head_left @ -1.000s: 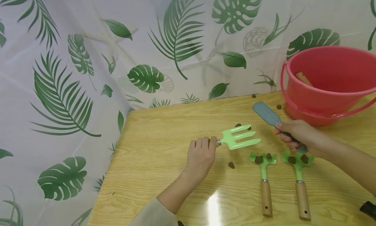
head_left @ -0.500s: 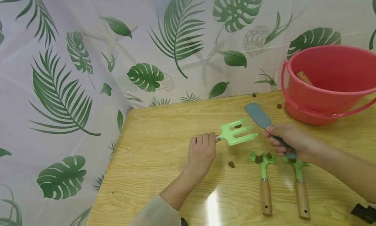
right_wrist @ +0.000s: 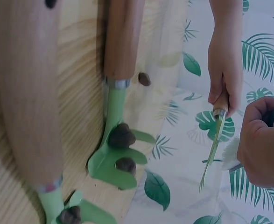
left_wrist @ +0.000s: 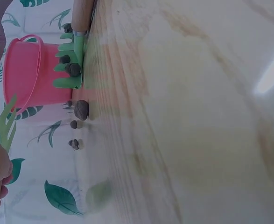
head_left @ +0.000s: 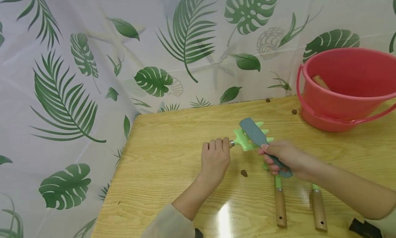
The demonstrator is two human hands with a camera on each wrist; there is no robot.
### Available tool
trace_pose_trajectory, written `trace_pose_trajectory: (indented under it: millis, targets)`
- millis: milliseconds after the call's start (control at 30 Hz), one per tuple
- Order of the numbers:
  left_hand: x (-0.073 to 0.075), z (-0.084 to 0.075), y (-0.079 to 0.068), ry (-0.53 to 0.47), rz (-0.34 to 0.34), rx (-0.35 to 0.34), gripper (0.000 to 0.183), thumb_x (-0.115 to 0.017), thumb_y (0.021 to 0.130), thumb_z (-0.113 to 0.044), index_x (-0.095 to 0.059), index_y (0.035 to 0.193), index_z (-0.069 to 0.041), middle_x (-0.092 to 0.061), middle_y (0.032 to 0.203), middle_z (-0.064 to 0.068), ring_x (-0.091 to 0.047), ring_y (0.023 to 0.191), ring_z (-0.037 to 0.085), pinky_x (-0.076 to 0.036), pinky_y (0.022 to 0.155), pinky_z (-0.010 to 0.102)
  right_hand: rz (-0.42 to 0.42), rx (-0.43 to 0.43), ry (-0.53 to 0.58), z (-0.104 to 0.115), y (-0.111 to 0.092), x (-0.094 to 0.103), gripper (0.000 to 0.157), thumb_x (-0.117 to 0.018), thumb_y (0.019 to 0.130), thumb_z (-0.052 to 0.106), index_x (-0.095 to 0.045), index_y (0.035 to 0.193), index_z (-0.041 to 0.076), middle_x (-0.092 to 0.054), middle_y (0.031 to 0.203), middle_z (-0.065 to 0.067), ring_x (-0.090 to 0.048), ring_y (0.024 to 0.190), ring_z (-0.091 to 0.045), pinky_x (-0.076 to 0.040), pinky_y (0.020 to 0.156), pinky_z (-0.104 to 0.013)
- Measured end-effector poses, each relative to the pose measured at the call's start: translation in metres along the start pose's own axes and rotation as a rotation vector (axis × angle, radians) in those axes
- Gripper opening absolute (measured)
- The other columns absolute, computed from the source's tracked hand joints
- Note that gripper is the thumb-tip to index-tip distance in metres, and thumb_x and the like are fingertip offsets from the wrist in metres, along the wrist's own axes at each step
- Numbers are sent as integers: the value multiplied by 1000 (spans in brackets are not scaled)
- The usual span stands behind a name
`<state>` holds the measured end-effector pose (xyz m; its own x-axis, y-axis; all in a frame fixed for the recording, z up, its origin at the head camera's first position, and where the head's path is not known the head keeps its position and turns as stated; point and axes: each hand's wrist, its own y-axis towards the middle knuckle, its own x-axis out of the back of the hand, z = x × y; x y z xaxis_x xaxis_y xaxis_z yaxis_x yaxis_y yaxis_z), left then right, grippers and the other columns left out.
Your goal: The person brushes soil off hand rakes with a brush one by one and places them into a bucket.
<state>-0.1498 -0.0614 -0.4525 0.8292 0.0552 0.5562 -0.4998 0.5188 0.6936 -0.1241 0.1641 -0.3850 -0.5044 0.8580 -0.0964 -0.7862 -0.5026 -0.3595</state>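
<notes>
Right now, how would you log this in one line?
left hand: grips green fork; right hand: holds gray brush near fork; contact: unclear; red bucket: on table

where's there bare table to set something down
The widest free patch is the table left of the left hand, bordered by the leafy backdrop. A narrower one lies between the left sleeve and the two rakes. Centre and right are crowded: fork, brush, right hand, rakes, red bucket.

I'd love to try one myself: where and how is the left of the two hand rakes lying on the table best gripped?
Probably by its wooden handle, from above on the near side: that slim, straight handle is the near end of the hand rake, while dark lumps rest on its tines.
</notes>
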Motion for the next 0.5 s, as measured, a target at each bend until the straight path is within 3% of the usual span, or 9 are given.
trace_pose_trajectory:
  millis: [267,500]
  targets:
    - [5,-2,4,-22,44,37,17,-46,99,-13,-60,90,-16,-53,70,-4,-42,57,10,-32,55,21,62,-2,33,-3,6,-15,25,-35,104,24,-48,96,5,-42,64,6,-38,50,-4,-40,50,-19]
    - [7,-6,1,-55,49,63,8,-54,94,-19,-58,89,-16,-53,70,-4,-43,59,10,-32,55,22,56,6,41,-12,14,-20,25,-34,104,21,-50,95,4,-42,60,7,-38,46,-3,-39,46,-18]
